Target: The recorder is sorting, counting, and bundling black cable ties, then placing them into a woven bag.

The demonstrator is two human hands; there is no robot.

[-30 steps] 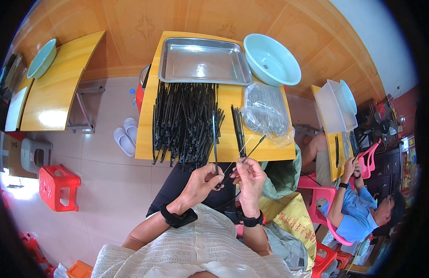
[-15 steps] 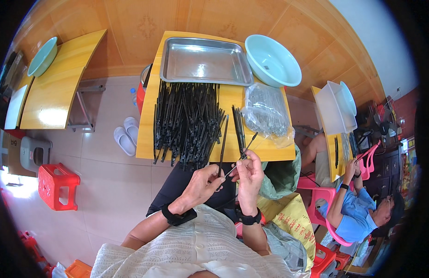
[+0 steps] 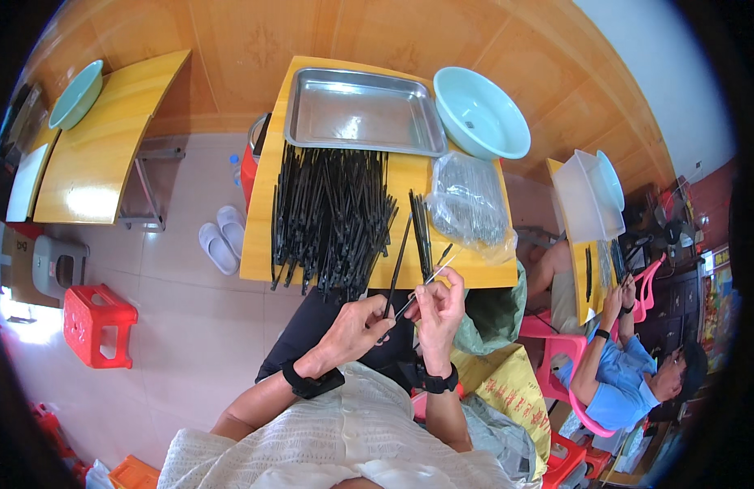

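Just off the table's near edge, my left hand (image 3: 356,330) pinches a slim black stick (image 3: 400,262) that points up and away. Beside it, my right hand (image 3: 439,316) has thumb and fingers closed on a thin silvery rod (image 3: 444,266), slanting up to the right; its lower end reaches toward my left hand. A small black tip shows by the right fingertips; what it belongs to is unclear. Beyond my hands, a large pile of black sticks (image 3: 328,216) covers the table's left part. Several more black sticks (image 3: 420,228) lie in a narrow bunch to its right.
On the yellow table (image 3: 259,244) are a metal tray (image 3: 360,110), a pale blue basin (image 3: 479,114) and a clear bag of thin rods (image 3: 470,200). Green and yellow sacks (image 3: 515,391) stand at my right. A person in blue (image 3: 617,383) works farther right; a red stool (image 3: 100,322) stands left.
The rod in my right hand now shows as a bright silvery line above the fingers, and the black tip sits closer to them. My left hand keeps its stick, barely moved.
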